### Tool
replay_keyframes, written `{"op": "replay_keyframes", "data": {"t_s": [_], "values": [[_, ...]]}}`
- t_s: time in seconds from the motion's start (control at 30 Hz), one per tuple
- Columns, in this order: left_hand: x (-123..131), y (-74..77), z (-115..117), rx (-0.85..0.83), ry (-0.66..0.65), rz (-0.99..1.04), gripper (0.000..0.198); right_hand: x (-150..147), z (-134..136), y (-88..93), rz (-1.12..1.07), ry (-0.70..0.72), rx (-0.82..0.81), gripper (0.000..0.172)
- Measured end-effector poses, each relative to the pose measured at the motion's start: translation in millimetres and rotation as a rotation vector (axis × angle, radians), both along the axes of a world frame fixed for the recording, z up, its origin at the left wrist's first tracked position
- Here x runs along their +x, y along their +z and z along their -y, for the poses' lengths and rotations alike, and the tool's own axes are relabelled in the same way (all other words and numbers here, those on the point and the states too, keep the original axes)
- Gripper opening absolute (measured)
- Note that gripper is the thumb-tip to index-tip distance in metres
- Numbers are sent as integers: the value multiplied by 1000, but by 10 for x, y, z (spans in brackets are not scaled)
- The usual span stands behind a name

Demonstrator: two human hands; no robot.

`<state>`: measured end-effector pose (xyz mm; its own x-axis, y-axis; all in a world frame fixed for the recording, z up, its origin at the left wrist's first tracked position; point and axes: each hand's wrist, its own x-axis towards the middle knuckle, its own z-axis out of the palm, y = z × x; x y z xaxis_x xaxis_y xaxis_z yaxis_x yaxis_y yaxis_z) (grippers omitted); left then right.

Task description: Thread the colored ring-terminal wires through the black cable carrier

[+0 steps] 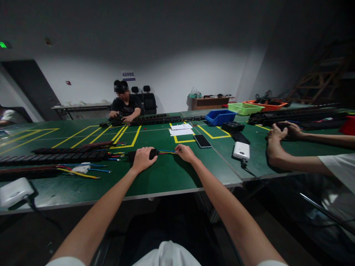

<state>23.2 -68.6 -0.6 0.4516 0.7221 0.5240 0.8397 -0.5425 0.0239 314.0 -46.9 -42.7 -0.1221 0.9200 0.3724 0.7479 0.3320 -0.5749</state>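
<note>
My left hand [142, 159] is closed over the end of a black cable drag chain [69, 155] that runs leftward along the green table [166, 177]. Coloured wires [165, 152], blue, yellow and red, stick out of the chain's end toward the right. My right hand [186, 153] pinches the free ends of those wires. Both arms reach forward over the table's front edge.
More black chains and loose coloured wires [83, 170] lie at the left. A black phone [202, 141], white papers [181, 129], a blue bin [220, 117] and a white device [241, 150] lie ahead and right. A person's hands [280, 132] work at the right; another person [124, 105] sits opposite.
</note>
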Motion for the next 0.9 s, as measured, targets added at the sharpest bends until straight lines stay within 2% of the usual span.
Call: {"op": "replay_keyframes", "data": {"t_s": [0.43, 0.6, 0.8, 0.9], "values": [[4, 4, -2, 2, 11, -13, 39, 41, -27, 13, -45, 91, -2, 9], [3, 6, -3, -2, 5, -7, 39, 29, -25, -1, -37, 62, 12, 16], [-1, 14, 2, -11, 4, -2, 40, 11, -19, -1, -32, 66, 10, 14], [-4, 21, 7, -13, 0, -1, 39, 20, -20, -5, -36, 54, 19, 20]]}}
